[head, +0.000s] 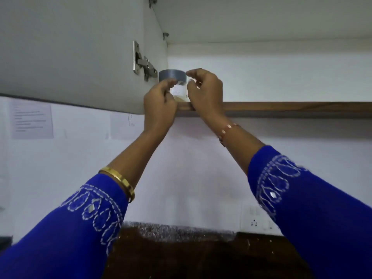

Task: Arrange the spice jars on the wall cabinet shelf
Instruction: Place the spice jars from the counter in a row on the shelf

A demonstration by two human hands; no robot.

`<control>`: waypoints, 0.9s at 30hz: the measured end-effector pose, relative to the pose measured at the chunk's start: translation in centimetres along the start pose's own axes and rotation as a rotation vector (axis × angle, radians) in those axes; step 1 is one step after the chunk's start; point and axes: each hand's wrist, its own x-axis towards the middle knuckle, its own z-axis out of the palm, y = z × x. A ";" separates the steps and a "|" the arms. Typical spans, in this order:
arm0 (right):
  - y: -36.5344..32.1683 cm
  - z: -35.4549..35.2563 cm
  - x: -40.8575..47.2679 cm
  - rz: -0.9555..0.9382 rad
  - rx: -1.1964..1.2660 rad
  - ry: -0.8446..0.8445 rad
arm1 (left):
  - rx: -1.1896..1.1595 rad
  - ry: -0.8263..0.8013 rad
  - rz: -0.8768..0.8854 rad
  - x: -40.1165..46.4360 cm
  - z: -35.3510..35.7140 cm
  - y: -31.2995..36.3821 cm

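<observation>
One spice jar (178, 88), clear with a grey lid and a pale powder low inside, stands at the left end of the wall cabinet shelf (281, 109), close to its front edge and just beside the open door's hinge (144, 66). The left hand (160, 106) and right hand (205, 91) both close their fingers on its sides, pinching it between them. No other jar shows on the shelf, so the arranging looks barely begun, with most jars probably still to come
</observation>
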 end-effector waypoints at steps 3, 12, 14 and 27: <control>-0.6 -1.9 -5.1 -0.051 0.048 0.019 | -0.095 -0.009 -0.031 -4.1 -1.3 1.1; 1.6 -4.4 -22.0 0.075 -0.007 -0.100 | -0.153 -0.074 -0.354 -16.9 -4.8 0.7; 3.1 -4.5 -26.3 0.220 0.009 -0.171 | -0.175 -0.096 -0.463 -20.2 -5.5 -0.4; 12.1 -4.1 -47.1 0.867 -0.403 -1.186 | 0.002 -0.378 -1.198 -40.4 -11.0 -9.2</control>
